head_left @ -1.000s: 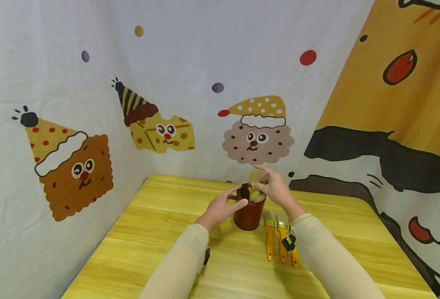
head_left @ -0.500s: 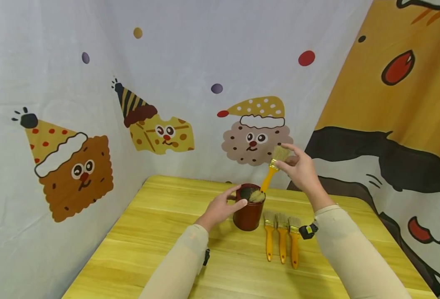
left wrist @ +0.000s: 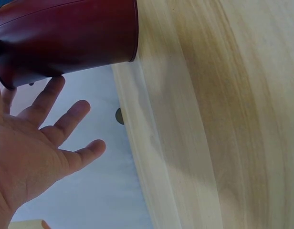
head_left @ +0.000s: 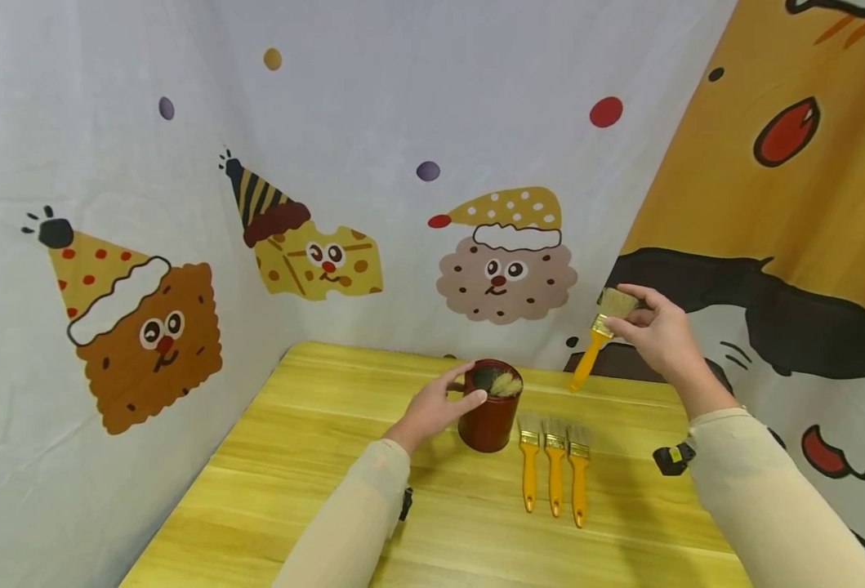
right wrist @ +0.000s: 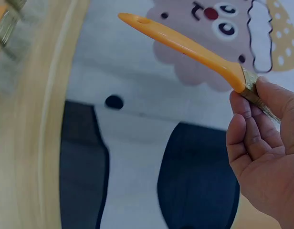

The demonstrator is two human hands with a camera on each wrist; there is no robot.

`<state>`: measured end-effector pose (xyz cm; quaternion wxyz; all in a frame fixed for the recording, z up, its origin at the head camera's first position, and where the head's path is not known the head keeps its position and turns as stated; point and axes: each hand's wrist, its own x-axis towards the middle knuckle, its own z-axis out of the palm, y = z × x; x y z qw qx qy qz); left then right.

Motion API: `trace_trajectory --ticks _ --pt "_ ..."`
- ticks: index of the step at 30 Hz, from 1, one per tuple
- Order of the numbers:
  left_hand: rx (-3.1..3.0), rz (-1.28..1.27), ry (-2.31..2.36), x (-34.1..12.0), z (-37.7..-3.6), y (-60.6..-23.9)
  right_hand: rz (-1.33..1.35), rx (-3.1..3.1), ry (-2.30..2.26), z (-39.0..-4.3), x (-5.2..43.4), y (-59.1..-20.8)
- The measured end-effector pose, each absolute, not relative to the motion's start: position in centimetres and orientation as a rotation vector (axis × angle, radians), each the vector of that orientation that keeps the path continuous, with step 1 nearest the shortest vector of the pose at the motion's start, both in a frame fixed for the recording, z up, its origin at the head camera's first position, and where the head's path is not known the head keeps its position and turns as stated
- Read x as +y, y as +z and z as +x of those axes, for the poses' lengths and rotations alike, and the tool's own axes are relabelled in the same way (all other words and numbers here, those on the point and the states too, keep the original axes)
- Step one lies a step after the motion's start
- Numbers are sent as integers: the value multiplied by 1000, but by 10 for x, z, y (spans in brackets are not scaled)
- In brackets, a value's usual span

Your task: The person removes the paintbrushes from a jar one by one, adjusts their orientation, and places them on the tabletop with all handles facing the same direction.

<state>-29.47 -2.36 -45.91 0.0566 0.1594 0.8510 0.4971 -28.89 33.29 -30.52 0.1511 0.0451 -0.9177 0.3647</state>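
Observation:
My right hand (head_left: 656, 331) pinches a paintbrush (head_left: 590, 351) by its metal band and bristles, above the table's back right. Its orange handle (right wrist: 185, 45) points down to the left in the head view. My left hand (head_left: 435, 408) rests against the left side of a dark red cup (head_left: 487, 425), thumb at the near side and index finger at the rim. In the left wrist view its other fingers (left wrist: 66, 124) are spread and fairly straight, one tip touching the cup wall. Bristles of another brush (head_left: 506, 385) show inside the cup; its handle is hidden.
Three paintbrushes with orange handles, the middle one (head_left: 555, 469) among them, lie side by side on the wooden table (head_left: 292, 474), right of the cup, bristles away from me. A printed cloth (head_left: 403, 98) hangs behind the table and along its left.
My right hand has lifted one paintbrush out of the cup and carried it to the right, clear of the rim. The left hand has stayed at the cup.

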Motion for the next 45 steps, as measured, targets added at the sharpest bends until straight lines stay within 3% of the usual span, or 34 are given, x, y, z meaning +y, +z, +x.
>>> trace_trajectory --ticks 22,45 --pt "2583 487 1505 -23 -293 -457 -35 -3040 1059 -281 406 -371" --pt "2603 477 1487 -22 -296 -461 37 -3207 1494 -267 400 -445"
